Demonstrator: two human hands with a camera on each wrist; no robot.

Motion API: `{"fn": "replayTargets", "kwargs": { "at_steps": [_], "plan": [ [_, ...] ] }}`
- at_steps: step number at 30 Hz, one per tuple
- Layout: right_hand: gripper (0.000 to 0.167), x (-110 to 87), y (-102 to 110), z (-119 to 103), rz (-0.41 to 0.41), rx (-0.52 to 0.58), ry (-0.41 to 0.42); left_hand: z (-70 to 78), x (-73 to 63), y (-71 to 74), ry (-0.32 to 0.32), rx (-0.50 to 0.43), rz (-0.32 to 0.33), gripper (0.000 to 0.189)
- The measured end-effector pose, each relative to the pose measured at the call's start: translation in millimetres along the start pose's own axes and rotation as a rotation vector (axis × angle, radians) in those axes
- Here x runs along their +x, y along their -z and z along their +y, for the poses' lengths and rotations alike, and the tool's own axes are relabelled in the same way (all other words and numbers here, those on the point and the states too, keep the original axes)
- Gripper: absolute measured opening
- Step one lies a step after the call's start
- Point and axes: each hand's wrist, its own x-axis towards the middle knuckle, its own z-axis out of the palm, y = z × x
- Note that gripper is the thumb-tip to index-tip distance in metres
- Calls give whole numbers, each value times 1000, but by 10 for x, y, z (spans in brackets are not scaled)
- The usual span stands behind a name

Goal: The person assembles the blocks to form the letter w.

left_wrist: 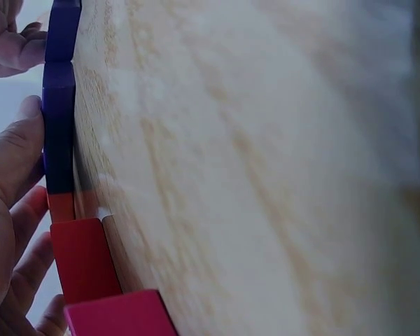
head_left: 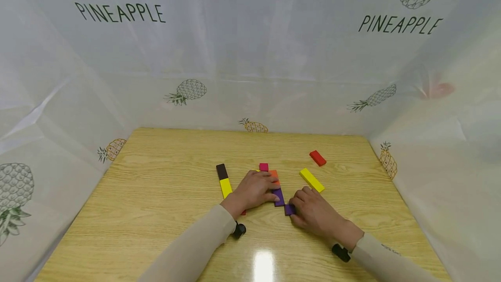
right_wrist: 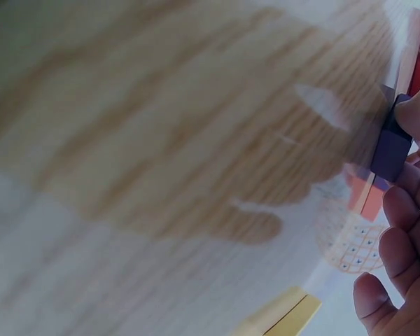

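Note:
In the head view, my left hand (head_left: 254, 189) rests over a row of wooden blocks. Its fingers lie across an orange block (head_left: 275, 176), and the thumb touches a longer purple block (head_left: 279, 198). A magenta block (head_left: 264, 167) shows just beyond the fingertips; the left wrist view has a red block (left_wrist: 87, 259) beside it. My right hand (head_left: 315, 212) pinches a small purple block (head_left: 289, 209) between thumb and index finger, near the longer purple block's near end. In the right wrist view this small block (right_wrist: 392, 147) looks dark. Part of the row is hidden under the left hand.
On the left, a black block (head_left: 222, 171) meets a yellow block (head_left: 225, 187), whose near end the left arm covers. Beyond the right hand lie a long yellow block (head_left: 312, 180) and a red block (head_left: 318, 158). Pineapple-print sheeting (head_left: 250, 55) surrounds the wooden table (head_left: 164, 186).

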Motion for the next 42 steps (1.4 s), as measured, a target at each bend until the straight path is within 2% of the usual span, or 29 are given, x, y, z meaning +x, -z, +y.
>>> {"fn": "replayTargets", "kwargs": {
  "at_steps": [16,21,27,35,42],
  "plan": [
    [23,-6,-10,3,-3,2,-8,6,-3,-7,1,6,3,48],
    [29,-6,27,-7,-13,24,-27,4,-6,-7,2,2,3,49],
    [34,-19,96,48,-29,50,-124,-2,1,-19,-4,7,9,49],
    [41,-85,132,302,59,-49,-251,-2,-2,-17,0,-1,5,49],
    [42,-194,150,479,36,-64,-393,5,-7,-8,3,-6,4,49]
  ]
}}
